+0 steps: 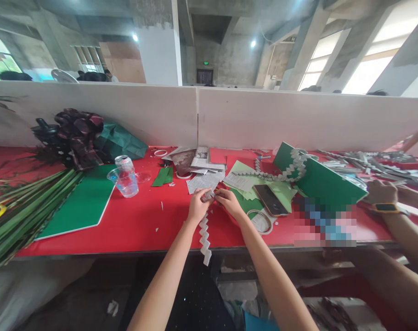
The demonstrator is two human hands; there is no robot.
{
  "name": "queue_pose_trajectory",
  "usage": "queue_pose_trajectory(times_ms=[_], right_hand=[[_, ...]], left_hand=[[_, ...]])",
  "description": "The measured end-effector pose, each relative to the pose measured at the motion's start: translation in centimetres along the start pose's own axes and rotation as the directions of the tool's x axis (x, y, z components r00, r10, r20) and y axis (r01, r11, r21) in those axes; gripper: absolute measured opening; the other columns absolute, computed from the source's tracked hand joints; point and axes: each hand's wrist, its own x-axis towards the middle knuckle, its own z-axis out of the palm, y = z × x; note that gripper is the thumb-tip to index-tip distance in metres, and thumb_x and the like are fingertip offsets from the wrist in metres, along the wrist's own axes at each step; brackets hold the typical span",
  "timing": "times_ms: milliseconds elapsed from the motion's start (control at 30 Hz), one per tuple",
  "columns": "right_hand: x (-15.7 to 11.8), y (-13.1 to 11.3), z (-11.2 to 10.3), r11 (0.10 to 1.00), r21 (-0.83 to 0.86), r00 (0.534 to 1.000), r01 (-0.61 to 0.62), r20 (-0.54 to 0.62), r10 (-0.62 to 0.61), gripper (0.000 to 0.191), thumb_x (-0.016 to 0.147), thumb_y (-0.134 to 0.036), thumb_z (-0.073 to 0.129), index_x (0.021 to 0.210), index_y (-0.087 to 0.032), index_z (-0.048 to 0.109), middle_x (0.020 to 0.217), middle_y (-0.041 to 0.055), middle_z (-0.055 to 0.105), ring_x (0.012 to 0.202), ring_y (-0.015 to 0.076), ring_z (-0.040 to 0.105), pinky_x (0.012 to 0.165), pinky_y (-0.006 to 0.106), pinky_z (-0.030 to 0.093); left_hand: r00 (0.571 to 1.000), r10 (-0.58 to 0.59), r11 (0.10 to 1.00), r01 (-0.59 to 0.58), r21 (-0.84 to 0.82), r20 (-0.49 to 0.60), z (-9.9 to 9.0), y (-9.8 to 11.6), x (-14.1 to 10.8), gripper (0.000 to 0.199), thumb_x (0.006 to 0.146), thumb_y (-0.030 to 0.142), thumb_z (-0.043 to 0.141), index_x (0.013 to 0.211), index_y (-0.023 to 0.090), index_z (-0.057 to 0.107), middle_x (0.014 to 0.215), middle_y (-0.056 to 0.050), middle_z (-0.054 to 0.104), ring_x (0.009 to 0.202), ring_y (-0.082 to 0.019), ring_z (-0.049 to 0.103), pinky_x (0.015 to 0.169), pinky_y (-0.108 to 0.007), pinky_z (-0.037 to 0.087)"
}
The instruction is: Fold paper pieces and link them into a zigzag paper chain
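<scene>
Over the front part of the red table, my left hand (198, 205) pinches the upper end of a folded zigzag paper chain (204, 236). The chain hangs down past the table's front edge. Close beside it, my right hand (228, 201) has its fingers pressed together at the same end of the chain. Loose papers (205, 180) lie just beyond my hands. To the right are a phone (271, 200) on light green paper and a roll of tape (260, 221).
A can in a plastic cup (127, 181), a green board (81, 207) and long leaves (33, 202) are at left. Another chain (281, 175) lies by an upright green board (315, 177). A person's hand (381, 195) is at right. A white partition (126, 108) stands behind.
</scene>
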Motion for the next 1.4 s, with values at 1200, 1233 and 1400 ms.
queue_pose_trajectory(times_ms=[1200, 1233, 1400], right_hand=[[-0.8, -1.6, 0.0, 0.857, -0.393, 0.903, 0.333, -0.131, -0.410, 0.021, 0.090, -0.031, 0.050, 0.096, -0.021, 0.067, 0.092, 0.0064, 0.068, 0.086, 0.0198, 0.063, 0.080, 0.031, 0.048], [-0.9, -1.7, 0.0, 0.845, -0.412, 0.895, 0.341, -0.133, -0.426, 0.020, 0.090, -0.030, 0.051, 0.097, -0.021, 0.067, 0.093, 0.0066, 0.068, 0.087, 0.0199, 0.063, 0.081, 0.031, 0.048], [-1.0, -1.8, -0.1, 0.825, -0.456, 0.876, 0.334, -0.171, -0.450, 0.019, 0.090, -0.028, 0.051, 0.097, -0.021, 0.067, 0.090, 0.0065, 0.067, 0.085, 0.0196, 0.062, 0.079, 0.031, 0.048]], left_hand=[[0.947, -0.294, 0.745, 0.313, -0.589, 0.131, -0.2, 1.5, 0.3, 0.045, 0.059, 0.024, 0.080, 0.102, 0.017, 0.066, 0.087, -0.002, 0.067, 0.080, -0.015, 0.062, 0.072, -0.026, 0.049], [0.945, -0.295, 0.729, 0.319, -0.605, 0.143, -0.2, 1.5, 0.3, 0.045, 0.059, 0.023, 0.080, 0.101, 0.017, 0.066, 0.087, -0.002, 0.067, 0.080, -0.015, 0.062, 0.072, -0.025, 0.049], [0.937, -0.304, 0.697, 0.340, -0.632, 0.169, -0.3, 1.8, 0.2, 0.044, 0.058, 0.022, 0.080, 0.099, 0.018, 0.063, 0.085, -0.001, 0.065, 0.080, -0.015, 0.062, 0.072, -0.026, 0.048]])
